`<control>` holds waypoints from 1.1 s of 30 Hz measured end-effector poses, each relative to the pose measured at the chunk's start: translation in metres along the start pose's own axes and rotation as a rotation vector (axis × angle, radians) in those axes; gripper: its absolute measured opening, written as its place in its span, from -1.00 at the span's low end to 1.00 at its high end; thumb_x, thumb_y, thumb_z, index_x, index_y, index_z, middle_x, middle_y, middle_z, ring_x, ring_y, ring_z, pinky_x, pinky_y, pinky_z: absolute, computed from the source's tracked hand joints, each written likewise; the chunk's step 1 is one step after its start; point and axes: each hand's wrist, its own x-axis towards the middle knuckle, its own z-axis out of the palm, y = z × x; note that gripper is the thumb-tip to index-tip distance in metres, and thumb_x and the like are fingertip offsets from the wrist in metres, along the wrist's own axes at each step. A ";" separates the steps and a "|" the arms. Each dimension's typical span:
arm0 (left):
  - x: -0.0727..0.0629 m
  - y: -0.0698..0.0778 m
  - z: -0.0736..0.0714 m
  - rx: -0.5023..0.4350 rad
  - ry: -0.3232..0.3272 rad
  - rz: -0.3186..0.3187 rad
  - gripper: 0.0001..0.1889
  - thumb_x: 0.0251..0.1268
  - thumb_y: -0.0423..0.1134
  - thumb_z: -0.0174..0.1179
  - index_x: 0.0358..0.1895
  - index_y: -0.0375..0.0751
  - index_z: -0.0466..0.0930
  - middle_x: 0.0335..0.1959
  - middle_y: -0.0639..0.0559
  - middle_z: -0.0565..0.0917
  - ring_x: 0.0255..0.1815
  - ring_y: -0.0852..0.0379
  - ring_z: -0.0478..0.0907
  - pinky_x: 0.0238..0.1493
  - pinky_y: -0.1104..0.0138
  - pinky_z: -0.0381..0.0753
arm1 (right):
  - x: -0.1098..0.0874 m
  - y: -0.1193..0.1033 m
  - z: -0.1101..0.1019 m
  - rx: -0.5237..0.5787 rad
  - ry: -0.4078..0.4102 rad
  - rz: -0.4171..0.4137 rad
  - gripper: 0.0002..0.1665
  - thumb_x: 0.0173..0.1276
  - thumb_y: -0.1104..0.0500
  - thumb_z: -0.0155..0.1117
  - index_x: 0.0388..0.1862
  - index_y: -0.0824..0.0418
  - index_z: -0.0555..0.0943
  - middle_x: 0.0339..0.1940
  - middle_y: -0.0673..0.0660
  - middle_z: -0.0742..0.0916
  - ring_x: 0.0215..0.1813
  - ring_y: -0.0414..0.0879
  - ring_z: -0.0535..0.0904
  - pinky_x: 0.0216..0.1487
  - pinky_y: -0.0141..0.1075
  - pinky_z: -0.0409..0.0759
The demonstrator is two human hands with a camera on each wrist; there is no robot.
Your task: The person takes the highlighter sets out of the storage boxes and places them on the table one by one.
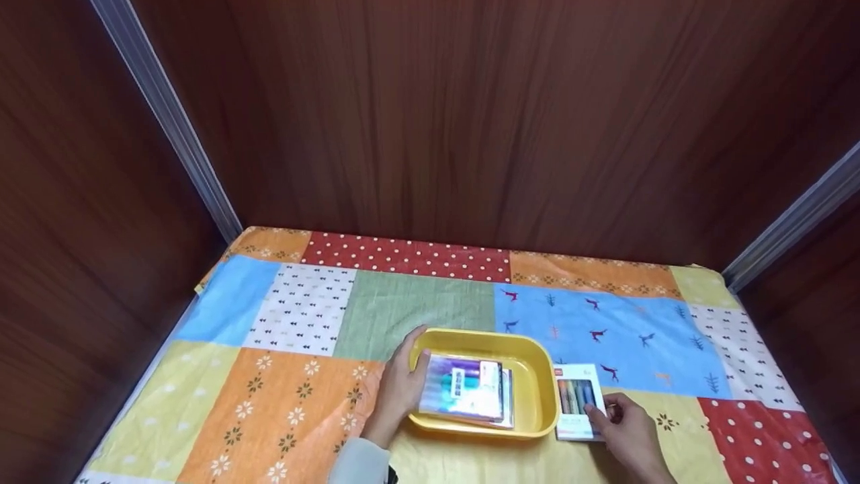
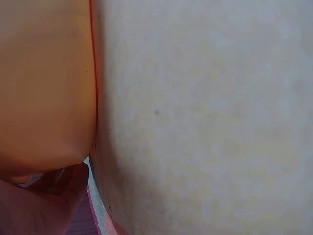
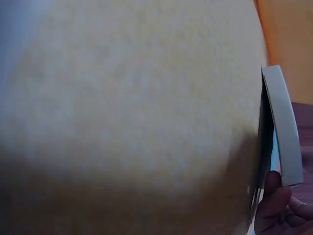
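Observation:
A yellow plastic tub (image 1: 537,349) stands on the cloth in front of me. My left hand (image 1: 405,383) grips its left side, thumb over the rim; in the left wrist view the fingers of that hand (image 2: 49,200) touch the tub's outside (image 2: 49,88). Inside lie flat stacked packs, the top one a shiny purple-and-teal pack (image 1: 463,386) with a white label. Right beside the tub, my right hand (image 1: 628,427) pinches the edge of a white box (image 1: 574,427) whose window shows coloured sticks. The right wrist view shows the box's pale side (image 3: 284,127) lifted at a tilt, fingers at its end.
A patchwork-patterned cloth (image 1: 416,296) covers the surface. Dark wood-grain panels (image 1: 430,134) rise behind it and on both sides, with metal strips (image 1: 175,121) at the corners.

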 end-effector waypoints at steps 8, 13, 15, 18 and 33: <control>0.001 0.001 -0.001 -0.020 -0.011 -0.007 -0.51 0.58 -0.14 0.00 0.49 0.29 0.29 0.52 0.05 0.40 0.53 -0.16 0.34 0.44 -0.18 0.36 | 0.000 -0.002 -0.003 -0.137 0.015 -0.045 -0.64 0.37 0.10 0.30 -0.12 0.41 0.56 -0.49 0.08 0.50 -0.43 -0.10 0.37 -0.52 -0.36 0.27; 0.000 0.000 -0.001 -0.017 -0.009 0.000 -0.51 0.58 -0.15 0.01 0.48 0.27 0.30 0.51 0.01 0.42 0.51 -0.19 0.35 0.43 -0.19 0.36 | 0.000 -0.003 -0.003 -0.220 0.013 -0.049 -0.62 0.37 0.08 0.30 -0.15 0.42 0.55 -0.48 0.11 0.54 -0.39 -0.08 0.41 -0.43 -0.35 0.29; 0.000 0.000 -0.001 -0.013 -0.008 -0.001 -0.51 0.58 -0.15 0.00 0.48 0.26 0.30 0.51 0.01 0.43 0.52 -0.18 0.35 0.45 -0.18 0.34 | -0.001 -0.004 -0.004 -0.240 0.009 -0.046 -0.61 0.36 0.08 0.30 -0.13 0.42 0.54 -0.47 0.13 0.57 -0.38 -0.07 0.43 -0.42 -0.34 0.32; 0.000 0.000 -0.001 -0.007 -0.009 -0.003 -0.51 0.58 -0.14 0.00 0.49 0.26 0.30 0.51 0.01 0.42 0.52 -0.18 0.35 0.46 -0.18 0.33 | -0.002 -0.005 -0.005 -0.256 0.003 -0.045 -0.62 0.35 0.08 0.30 -0.14 0.41 0.53 -0.46 0.14 0.60 -0.40 -0.08 0.45 -0.45 -0.33 0.36; 0.001 0.000 -0.001 -0.010 -0.007 -0.002 -0.51 0.58 -0.14 0.01 0.49 0.29 0.30 0.52 0.02 0.40 0.52 -0.19 0.35 0.46 -0.18 0.34 | -0.009 -0.016 -0.010 -0.257 0.013 -0.082 -0.64 0.39 0.06 0.28 -0.08 0.34 0.52 -0.47 0.10 0.59 -0.43 -0.08 0.42 -0.46 -0.32 0.32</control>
